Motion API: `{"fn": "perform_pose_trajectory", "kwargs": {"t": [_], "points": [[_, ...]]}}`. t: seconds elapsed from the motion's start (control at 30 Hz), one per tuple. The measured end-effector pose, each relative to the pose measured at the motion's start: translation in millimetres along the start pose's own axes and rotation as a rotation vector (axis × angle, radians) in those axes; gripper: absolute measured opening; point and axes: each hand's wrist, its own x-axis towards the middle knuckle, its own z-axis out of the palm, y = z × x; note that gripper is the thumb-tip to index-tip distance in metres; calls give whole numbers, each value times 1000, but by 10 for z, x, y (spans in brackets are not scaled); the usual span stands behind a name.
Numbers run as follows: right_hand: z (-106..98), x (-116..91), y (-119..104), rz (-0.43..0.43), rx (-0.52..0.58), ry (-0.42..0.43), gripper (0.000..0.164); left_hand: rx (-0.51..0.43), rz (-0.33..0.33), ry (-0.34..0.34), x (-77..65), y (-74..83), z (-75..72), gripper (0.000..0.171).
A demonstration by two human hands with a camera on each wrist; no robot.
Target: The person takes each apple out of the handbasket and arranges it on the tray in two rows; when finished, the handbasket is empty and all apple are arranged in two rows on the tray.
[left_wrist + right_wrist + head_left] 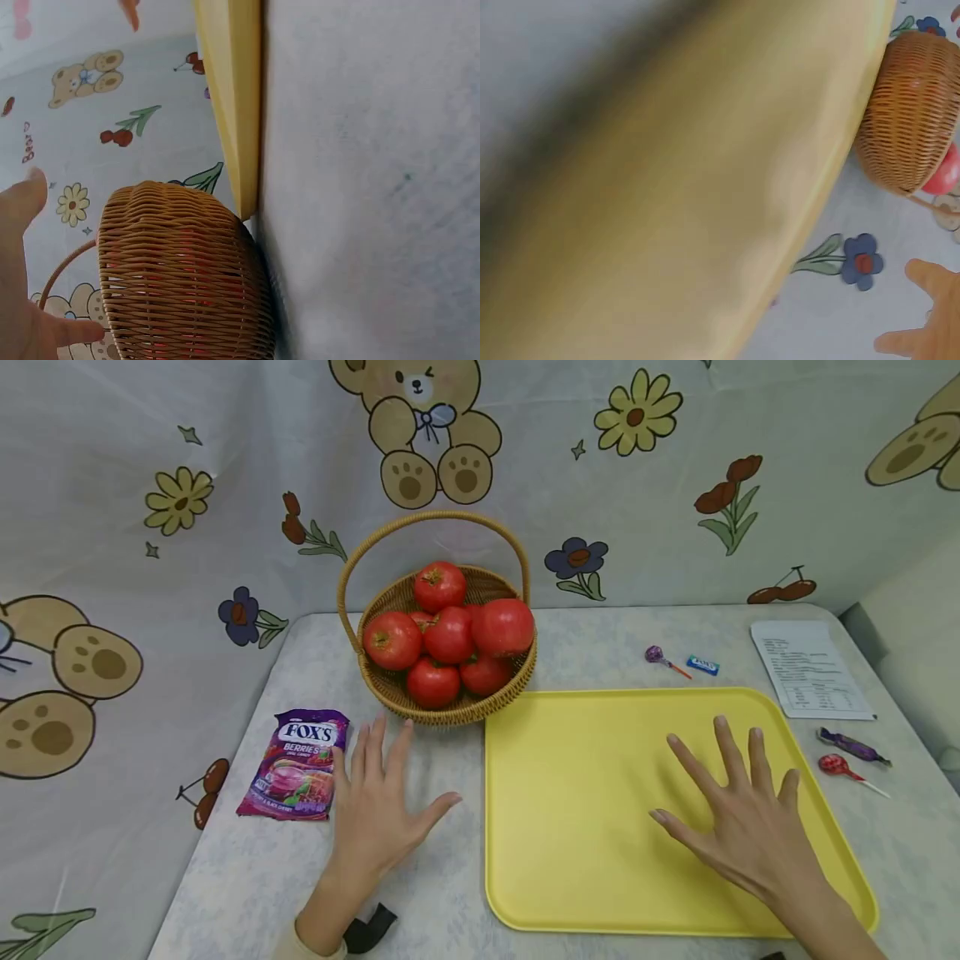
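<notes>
My left hand point(375, 810) is spread with straight fingers between the candy bag and the yellow tray, its fingertips near the basket's front. The purple FOX'S Berries candy bag point(296, 768) lies just left of it, partly overlapped by the fingers in the head view. Over the right part of the yellow tray point(570, 827) my right hand point(750, 822) is spread too, holding nothing. A wicker basket point(450, 717) with a tall handle stands behind the tray's left corner, heaped with several red tomatoes point(450, 635). The left wrist view shows the basket's woven side point(180, 277) beyond the hand.
Behind the tray lie a purple lollipop point(655, 654) and a small blue wrapped candy point(702, 665). To its right are a printed sheet point(813, 668), a purple wrapped candy point(851, 745) and a red lollipop point(834, 765). A patterned cloth point(525, 443) hangs behind the table.
</notes>
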Motion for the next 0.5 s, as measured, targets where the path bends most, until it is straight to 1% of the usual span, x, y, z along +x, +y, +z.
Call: {"fn": "perform_pose_trajectory", "kwargs": {"t": [0.13,0.2,0.27,0.37,0.5], "points": [[-121,234,-99,-20,30,-4,95,-154,-57,74,141,-50,-46,98],[-176,377,-155,-36,71,1,94,-208,-91,84,225,-74,-49,100],[-218,531,-211,-54,122,17,92,-272,-131,72,310,-94,-34,102],[-244,788,-279,-98,193,63,86,-365,-197,24,428,-127,24,104],[-235,1139,-348,-145,301,70,77,-470,-269,-17,537,-166,132,102]]}}
